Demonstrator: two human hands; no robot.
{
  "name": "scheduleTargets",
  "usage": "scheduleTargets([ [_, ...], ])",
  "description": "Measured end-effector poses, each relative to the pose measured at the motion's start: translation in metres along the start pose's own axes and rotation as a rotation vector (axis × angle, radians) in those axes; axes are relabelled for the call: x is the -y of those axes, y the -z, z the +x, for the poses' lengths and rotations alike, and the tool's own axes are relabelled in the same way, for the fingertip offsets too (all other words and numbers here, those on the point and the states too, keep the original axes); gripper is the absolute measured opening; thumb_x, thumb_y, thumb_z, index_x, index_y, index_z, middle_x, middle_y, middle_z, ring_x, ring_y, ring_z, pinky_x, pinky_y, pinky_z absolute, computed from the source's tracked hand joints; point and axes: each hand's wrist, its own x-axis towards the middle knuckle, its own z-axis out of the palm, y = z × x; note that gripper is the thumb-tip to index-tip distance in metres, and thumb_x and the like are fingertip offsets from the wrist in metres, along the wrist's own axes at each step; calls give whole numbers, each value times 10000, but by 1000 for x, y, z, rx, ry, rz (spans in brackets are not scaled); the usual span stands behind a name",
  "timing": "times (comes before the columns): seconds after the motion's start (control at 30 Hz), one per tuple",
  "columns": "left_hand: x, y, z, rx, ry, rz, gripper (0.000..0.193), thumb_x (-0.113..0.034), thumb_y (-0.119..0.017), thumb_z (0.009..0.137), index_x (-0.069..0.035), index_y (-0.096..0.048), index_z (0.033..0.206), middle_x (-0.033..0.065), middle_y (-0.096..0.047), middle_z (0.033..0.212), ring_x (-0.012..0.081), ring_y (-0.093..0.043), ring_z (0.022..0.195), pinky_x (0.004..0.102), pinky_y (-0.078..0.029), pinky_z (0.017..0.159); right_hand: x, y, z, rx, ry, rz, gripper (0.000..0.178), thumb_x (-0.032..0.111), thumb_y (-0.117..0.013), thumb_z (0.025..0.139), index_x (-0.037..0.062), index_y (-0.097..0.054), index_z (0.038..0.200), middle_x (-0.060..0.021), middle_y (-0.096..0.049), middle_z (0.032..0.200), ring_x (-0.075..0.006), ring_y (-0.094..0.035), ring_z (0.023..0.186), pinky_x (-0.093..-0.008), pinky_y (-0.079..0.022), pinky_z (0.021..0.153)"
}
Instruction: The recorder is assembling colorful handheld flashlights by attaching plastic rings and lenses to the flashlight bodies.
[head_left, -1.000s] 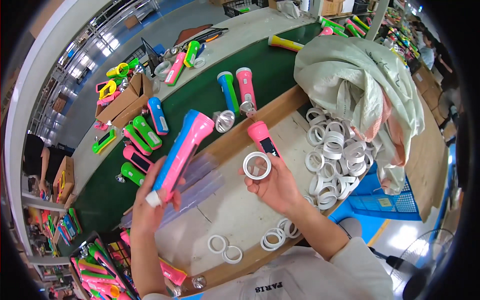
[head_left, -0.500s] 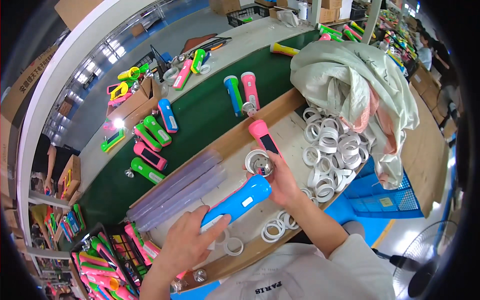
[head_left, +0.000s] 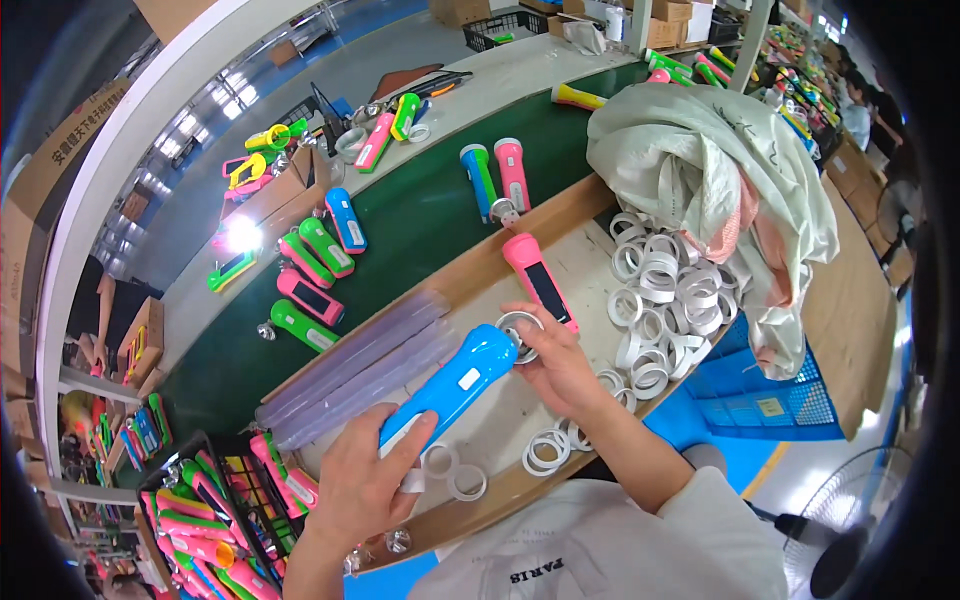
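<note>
My left hand (head_left: 362, 470) is closed around the lower body of a blue flashlight (head_left: 450, 388), which slants up to the right. At its wide head end, my right hand (head_left: 562, 372) pinches a silver reflector with a white ring (head_left: 522, 336) round it. The reflector sits right against the flashlight's head; whether it is seated inside I cannot tell. Just beyond my right hand lies a pink flashlight (head_left: 538, 278) with a dark panel. Loose white rings (head_left: 467, 482) rest on the worktop close to my left hand.
White rings (head_left: 660, 285) are heaped at the right beside a pale woven sack (head_left: 700, 150). Clear plastic sleeves (head_left: 365, 370) lie left of centre. Several flashlights rest on the green conveyor belt (head_left: 420, 240). A black crate (head_left: 245, 500) of flashlights stands lower left, a fan (head_left: 850, 520) lower right.
The reflector has turned from facing upward to standing against the flashlight's head. My left hand and the blue flashlight have shifted slightly left, and the flashlight tilts more steeply.
</note>
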Motion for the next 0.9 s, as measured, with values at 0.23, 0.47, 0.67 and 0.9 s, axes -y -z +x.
scheduleTargets([
  [0.23,6,-23,-11,25,69,-319,734,-37,-776,586,-124,-562,1283,164,-586,1085,290,-608,942,367,-518,733,0,-22,-31,178,251,-456,659,563,-363,965,37,-398,1362,-184,-460,1362,-252,-455,1259,-383,-366,1045],
  [0.47,24,-29,-29,304,500,-1440,654,-91,-775,675,-39,-569,1292,84,-612,1236,164,-567,1117,295,-410,980,16,-45,-64,428,941,-866,407,207,-356,995,-51,-461,1293,-267,-472,1331,-413,-445,1245,-465,-363,1032],
  [0.67,28,-60,-3,-25,-108,118,675,-79,-785,622,-99,-570,1262,135,-627,996,290,-642,858,380,-532,686,-18,1,-11,-123,-258,-256,513,398,-394,1002,17,-440,1343,-132,-539,1276,-201,-519,1166,-396,-404,1003],
  [0.9,17,-61,-1,-48,182,-608,574,-117,-775,715,-86,-584,1255,137,-648,961,280,-665,835,342,-538,693,4,-7,-27,164,192,-722,565,486,-320,989,11,-617,1065,-141,-633,1060,-219,-607,969,-363,-458,918],
])
